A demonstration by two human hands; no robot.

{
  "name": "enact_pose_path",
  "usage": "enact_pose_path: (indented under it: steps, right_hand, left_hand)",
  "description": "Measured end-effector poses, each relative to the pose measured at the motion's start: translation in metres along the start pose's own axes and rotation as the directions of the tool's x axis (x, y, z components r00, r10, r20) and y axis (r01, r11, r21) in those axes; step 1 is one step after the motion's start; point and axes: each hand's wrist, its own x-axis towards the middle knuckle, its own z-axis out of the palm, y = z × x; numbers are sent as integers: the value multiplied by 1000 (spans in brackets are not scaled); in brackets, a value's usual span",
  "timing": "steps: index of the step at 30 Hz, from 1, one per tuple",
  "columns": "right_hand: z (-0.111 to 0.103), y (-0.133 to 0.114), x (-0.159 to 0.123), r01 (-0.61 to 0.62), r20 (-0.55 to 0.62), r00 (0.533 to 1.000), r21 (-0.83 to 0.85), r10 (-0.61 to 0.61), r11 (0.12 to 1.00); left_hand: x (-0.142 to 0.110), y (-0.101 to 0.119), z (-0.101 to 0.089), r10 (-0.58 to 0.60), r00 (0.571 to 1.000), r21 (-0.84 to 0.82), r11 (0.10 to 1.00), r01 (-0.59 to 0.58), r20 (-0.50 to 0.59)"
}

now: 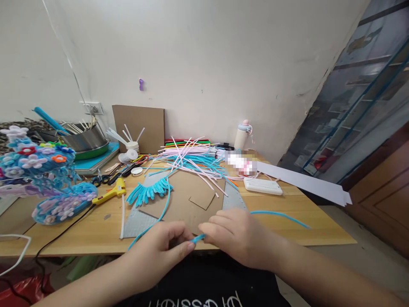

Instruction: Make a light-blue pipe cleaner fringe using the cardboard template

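Observation:
Both my hands meet at the near edge of the wooden table [319, 232]. My left hand [159, 251] pinches a light blue pipe cleaner [198, 238] between thumb and forefinger. My right hand [236, 236] is closed on the same pipe cleaner just to the right. One end of it curves away left over a brown cardboard sheet [188, 198]; the other end runs right across the table. A bunch of bent blue pipe cleaner loops [148, 192] lies on the cardboard beyond my left hand.
A pile of pink and blue pipe cleaners [188, 162] lies mid-table. A yellow glue gun [110, 194], scissors [102, 179] and a blue flower craft [38, 170] stand at left. A metal pot [84, 138], white box [262, 186], bottle [242, 134] and long white paper strip [306, 183] are further back.

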Motion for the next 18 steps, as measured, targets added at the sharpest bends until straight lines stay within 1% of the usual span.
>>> enact_pose_path:
  steps: [2, 3, 4, 5, 6, 7, 8, 9, 10, 11, 12, 13, 14, 15, 17, 18]
  right_hand:
    - [0, 14, -11, -124, 21, 992, 31, 124, 992]
    - [0, 21, -17, -186, 23, 982, 54, 185, 981]
    - [0, 29, -23, -253, 23, 967, 90, 252, 963]
    - [1, 35, -27, -326, 28, 945, 147, 325, 934]
    - [3, 39, -29, -403, 46, 914, 228, 403, 887]
    - [6, 43, -29, -474, 81, 876, 330, 476, 816]
    - [10, 44, -26, -534, 135, 833, 448, 537, 717]
    - [15, 44, -21, -576, 204, 790, 571, 578, 585]
    - [21, 43, -15, -592, 278, 753, 681, 597, 430]
    - [27, 41, -8, -583, 344, 722, 770, 600, 261]
    - [33, 38, 0, -552, 398, 704, 828, 589, 101]
    - [38, 35, 8, -506, 424, 694, 862, 582, -25]
    - [42, 33, 15, -451, 426, 691, 885, 584, -114]
    - [46, 31, 22, -394, 413, 692, 903, 591, -169]
    - [50, 28, 31, -301, 378, 695, 925, 611, -230]
    - [52, 28, 35, -270, 373, 695, 928, 615, -257]
  left_hand:
    - [-6, -15, -9, 45, 992, 157, 987, -26, -121]
    - [-9, -24, -15, 81, 980, 240, 970, -35, -183]
    - [-11, -32, -22, 144, 952, 323, 945, -50, -271]
    - [-11, -39, -31, 220, 903, 414, 909, -52, -370]
    - [-9, -45, -41, 327, 821, 513, 857, -49, -468]
    - [-4, -49, -51, 447, 716, 612, 790, -36, -536]
    - [4, -51, -62, 549, 619, 699, 715, -1, -561]
    - [15, -50, -73, 626, 519, 762, 642, 79, -582]
    - [28, -48, -83, 684, 401, 784, 593, 183, -610]
    - [42, -45, -94, 721, 324, 790, 557, 255, -613]
    - [58, -40, -104, 760, 306, 819, 520, 245, -574]
    - [73, -34, -113, 770, 328, 836, 512, 195, -548]
    - [88, -28, -121, 776, 350, 848, 512, 137, -525]
    - [102, -22, -128, 787, 362, 859, 503, 94, -500]
    - [125, -12, -138, 804, 360, 868, 495, 35, -473]
    - [133, -8, -140, 795, 381, 863, 506, 12, -471]
